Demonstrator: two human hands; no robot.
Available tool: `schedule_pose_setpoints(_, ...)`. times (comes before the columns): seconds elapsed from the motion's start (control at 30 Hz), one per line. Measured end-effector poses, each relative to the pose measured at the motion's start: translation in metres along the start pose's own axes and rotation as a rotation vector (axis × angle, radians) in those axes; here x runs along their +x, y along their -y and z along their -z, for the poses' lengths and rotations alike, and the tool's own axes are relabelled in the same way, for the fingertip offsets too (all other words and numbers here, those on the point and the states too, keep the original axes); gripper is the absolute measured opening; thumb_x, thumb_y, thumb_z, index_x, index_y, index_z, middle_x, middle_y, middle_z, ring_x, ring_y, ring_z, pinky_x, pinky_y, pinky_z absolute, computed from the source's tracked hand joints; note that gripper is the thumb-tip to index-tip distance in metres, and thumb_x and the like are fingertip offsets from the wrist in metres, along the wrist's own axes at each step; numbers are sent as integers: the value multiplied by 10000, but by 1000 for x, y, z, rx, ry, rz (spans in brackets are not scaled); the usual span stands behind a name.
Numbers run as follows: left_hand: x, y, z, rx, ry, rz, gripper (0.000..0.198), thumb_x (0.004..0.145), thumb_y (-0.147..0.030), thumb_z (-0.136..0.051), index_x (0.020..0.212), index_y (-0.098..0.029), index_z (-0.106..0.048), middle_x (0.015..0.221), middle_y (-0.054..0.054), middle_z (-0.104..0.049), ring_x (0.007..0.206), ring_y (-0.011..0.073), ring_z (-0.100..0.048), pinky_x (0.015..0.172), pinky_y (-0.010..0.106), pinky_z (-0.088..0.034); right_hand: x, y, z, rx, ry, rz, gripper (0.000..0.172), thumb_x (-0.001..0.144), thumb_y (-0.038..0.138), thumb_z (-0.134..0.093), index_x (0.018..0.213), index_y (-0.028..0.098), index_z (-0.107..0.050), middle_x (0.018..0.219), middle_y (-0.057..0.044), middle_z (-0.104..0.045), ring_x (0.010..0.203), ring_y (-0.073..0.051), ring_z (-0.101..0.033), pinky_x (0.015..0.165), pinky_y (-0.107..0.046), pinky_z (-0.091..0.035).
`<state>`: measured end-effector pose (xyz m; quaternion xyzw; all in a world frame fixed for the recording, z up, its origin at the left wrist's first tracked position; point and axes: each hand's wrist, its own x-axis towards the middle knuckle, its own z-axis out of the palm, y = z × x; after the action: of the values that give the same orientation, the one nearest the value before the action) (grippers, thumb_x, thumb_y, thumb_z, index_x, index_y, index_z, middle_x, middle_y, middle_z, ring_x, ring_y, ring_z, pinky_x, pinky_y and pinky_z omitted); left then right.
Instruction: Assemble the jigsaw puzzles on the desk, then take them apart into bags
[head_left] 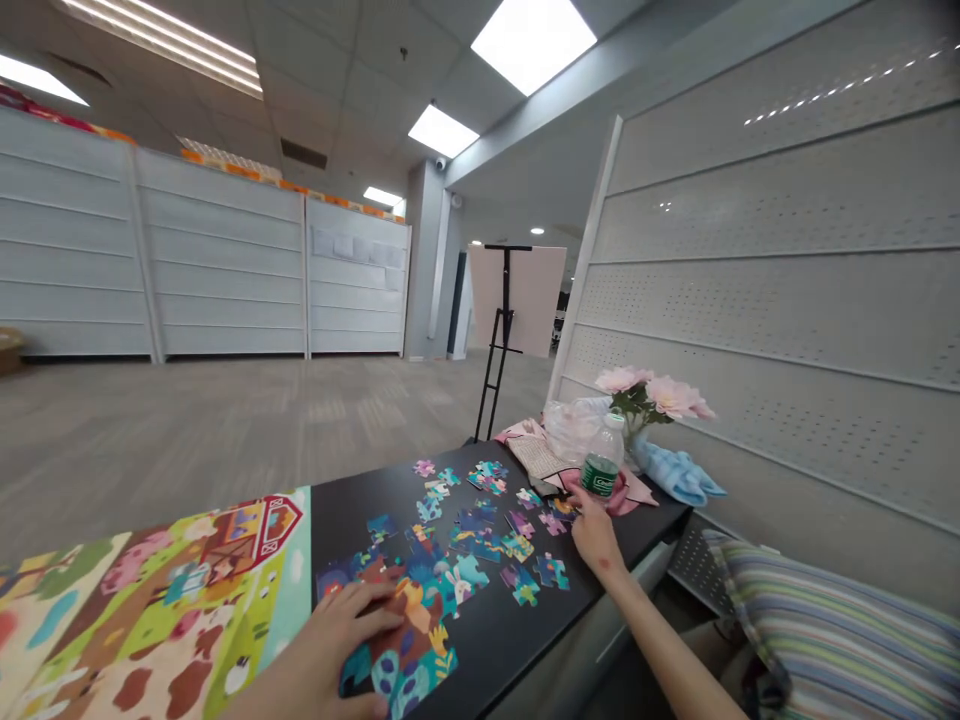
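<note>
The left hand (352, 625) lies spread on a joined jigsaw section (409, 650); beyond it, many loose pieces (480, 530) remain on the desk (540, 640), beside the curled right hand (596, 530), its grip unclear.

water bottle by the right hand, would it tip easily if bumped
Probably: the bottle stands tall and narrow, seemingly on soft pink cloth, so it could wobble. Its thin clear plastic looks light and likely dents under a grip.
</note>
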<state>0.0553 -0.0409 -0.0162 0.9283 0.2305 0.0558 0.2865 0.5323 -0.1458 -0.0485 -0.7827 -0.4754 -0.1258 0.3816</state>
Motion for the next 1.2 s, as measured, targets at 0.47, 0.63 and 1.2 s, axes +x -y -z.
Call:
schedule_pose_setpoints(0.47, -1, 3, -2, 23, -54, -56, 639, 780, -505, -728, 1383, -419, -534, 1557, 28, -398, 1418, 378, -358, 1166, 549, -299, -5, -13, -17, -34, 115, -25, 384, 832, 151, -600, 1214, 162, -642, 1179, -108, -702, 1115, -244, -646, 1029, -457, -449)
schedule_pose_setpoints(0.63, -1, 2, 0, 21, -57, -61, 641, 783, -514, -725, 1386, -412, -533, 1555, 28, -400, 1418, 374, -358, 1160, 539, -316, -5, -18, -9, -29, 29, -94, 343, 982, 241, -405, 1249, 160, -605, 1188, -123, -698, 1092, -224, -662, 984, -421, -480)
schedule_pose_setpoints(1.2, -2, -5, 5, 24, -90, -146, 633, 757, -455, -757, 1345, -324, -564, 1505, 75, -439, 1405, 353, -361, 1163, 509, -299, -2, -3, -9, -33, 193, 105, 342, 824, 357, -494, 1015, 180, -716, 1113, -115, -725, 1050, -274, -652, 971, -392, -460)
